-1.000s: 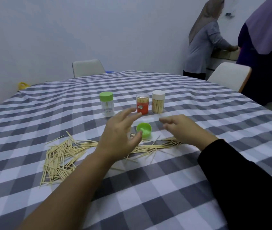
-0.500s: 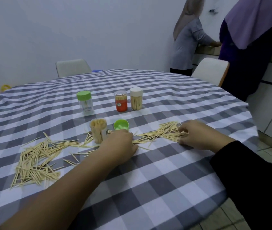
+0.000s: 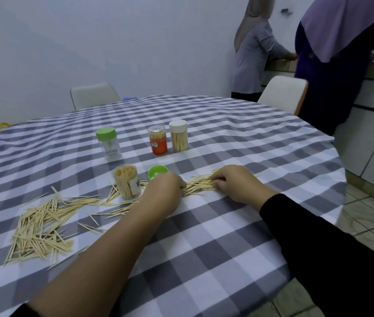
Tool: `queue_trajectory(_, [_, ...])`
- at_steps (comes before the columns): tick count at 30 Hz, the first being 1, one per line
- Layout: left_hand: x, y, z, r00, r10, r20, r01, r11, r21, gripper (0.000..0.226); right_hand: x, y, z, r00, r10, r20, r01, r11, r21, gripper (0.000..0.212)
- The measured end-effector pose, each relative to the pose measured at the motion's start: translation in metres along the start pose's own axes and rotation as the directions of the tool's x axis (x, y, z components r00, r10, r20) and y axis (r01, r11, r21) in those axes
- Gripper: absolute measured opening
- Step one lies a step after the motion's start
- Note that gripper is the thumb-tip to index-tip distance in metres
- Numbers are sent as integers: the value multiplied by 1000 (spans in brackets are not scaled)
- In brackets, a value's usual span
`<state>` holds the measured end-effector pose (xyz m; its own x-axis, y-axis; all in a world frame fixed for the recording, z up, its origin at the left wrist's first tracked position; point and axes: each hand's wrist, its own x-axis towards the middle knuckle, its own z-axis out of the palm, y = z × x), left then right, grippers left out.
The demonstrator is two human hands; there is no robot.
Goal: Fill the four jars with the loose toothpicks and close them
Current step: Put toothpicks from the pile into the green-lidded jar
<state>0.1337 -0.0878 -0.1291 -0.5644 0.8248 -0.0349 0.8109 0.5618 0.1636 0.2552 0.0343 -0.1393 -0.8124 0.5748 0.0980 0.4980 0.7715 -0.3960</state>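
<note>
An open clear jar [image 3: 127,181] packed with toothpicks stands on the checked tablecloth, its green lid [image 3: 156,172] lying upturned beside it. My left hand [image 3: 162,193] and my right hand [image 3: 235,183] rest on the cloth, fingers curled around a small bundle of toothpicks [image 3: 198,185] between them. A big loose pile of toothpicks [image 3: 39,229] lies to the left. Farther back stand a green-lidded jar [image 3: 108,143], nearly empty, an orange-labelled jar [image 3: 158,139] and a white-lidded jar [image 3: 178,135], both holding toothpicks.
The round table's edge [image 3: 332,202] drops off to the right over a tiled floor. Two white chairs [image 3: 283,93] stand at the far side. Two people [image 3: 332,53] stand by a counter at the back right.
Both hands came down from above the jar onto the cloth, and the right hand drew the toothpick bundle toward the left hand. The camera view shifted to the right.
</note>
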Motion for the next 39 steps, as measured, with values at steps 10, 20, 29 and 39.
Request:
queue_trajectory(10, [-8, -5, 19, 981, 109, -160, -107, 994, 24, 70, 2, 10, -12, 985, -59, 163, 98, 965, -244, 54])
queue_trajectory(20, [8, -5, 30, 956, 289, -52, -288, 957, 34, 48, 25, -3, 4, 973, -87, 215, 154, 935, -319, 30])
queue_trajectory(29, [10, -8, 27, 952, 276, -133, -242, 944, 226, 35, 19, -14, -6, 947, -148, 285, 224, 941, -253, 64])
queue_trajectory(39, [-2, -2, 15, 997, 25, -78, 1, 949, 317, 30, 23, -14, 9, 935, -302, 188, 356, 790, -499, 27])
